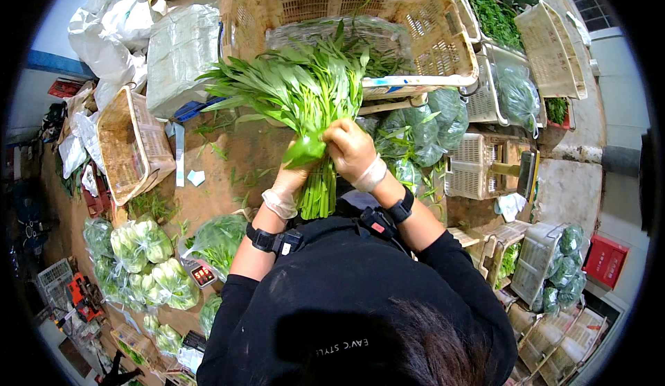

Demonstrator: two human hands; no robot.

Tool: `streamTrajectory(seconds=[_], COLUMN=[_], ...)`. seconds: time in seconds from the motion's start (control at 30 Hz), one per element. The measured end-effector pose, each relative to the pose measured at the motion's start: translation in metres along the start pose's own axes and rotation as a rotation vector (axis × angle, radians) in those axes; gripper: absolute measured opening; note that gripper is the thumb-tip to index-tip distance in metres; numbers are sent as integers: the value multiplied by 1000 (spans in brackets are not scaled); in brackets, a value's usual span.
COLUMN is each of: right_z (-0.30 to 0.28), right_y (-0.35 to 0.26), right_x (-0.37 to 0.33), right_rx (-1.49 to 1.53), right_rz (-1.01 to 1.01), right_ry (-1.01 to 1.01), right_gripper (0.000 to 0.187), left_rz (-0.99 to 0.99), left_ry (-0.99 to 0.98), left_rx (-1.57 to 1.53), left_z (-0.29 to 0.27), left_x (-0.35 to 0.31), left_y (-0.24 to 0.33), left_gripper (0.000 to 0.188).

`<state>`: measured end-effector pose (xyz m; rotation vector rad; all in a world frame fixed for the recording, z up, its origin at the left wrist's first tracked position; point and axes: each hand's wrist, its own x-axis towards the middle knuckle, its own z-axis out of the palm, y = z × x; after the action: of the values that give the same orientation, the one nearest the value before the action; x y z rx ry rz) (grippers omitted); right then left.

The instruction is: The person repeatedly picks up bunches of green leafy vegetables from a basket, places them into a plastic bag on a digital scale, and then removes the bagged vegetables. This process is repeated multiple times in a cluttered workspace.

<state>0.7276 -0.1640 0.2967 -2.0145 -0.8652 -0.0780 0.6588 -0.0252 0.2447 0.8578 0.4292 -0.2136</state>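
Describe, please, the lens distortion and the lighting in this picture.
Head view: black corners frame the rounded image; the wall at right bends near the rim; the leafy greens look bright; a dark, shadow-like patch lies on the black top.

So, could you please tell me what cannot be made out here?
Fingers of the left hand: mostly hidden in the head view behind the greens bundle.
Far rim of the large crate: cut off by the head view's upper edge.
The person's feet: hidden in the head view by the black top.
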Motion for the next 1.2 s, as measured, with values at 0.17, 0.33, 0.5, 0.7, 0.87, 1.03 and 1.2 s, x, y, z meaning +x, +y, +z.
streamTrajectory(seconds=[0.17,0.33,0.5,0.7,0.87,1.03,1.2], right_z=[-22,-64,-49,-9,-48,-57,1], right_y=[4,73,38,13,60,81,48], right_x=[-38,-87,-45,-19,-100,-72,43], right_rx=[747,-569,-54,-278,-398,-463,100], right_rz=[672,699,598,239,342,644,742], right_ry=[-447,-976,-238,-164,-754,-802,-87], right_gripper=[4,28,60,18,22,84,99], left_rz=[168,-22,-12,56,23,-32,106], left_ry=[46,-17,30,54,23,-149,118], left_rx=[271,164,166,157,115,-231,326], left_z=[-10,3,4,3,9,-13,-3], left_x=[4,1,-2,3,2,16,45], left_y=[-5,23,18,9,18,18,12], left_gripper=[34,35,44,45,47,52,39])
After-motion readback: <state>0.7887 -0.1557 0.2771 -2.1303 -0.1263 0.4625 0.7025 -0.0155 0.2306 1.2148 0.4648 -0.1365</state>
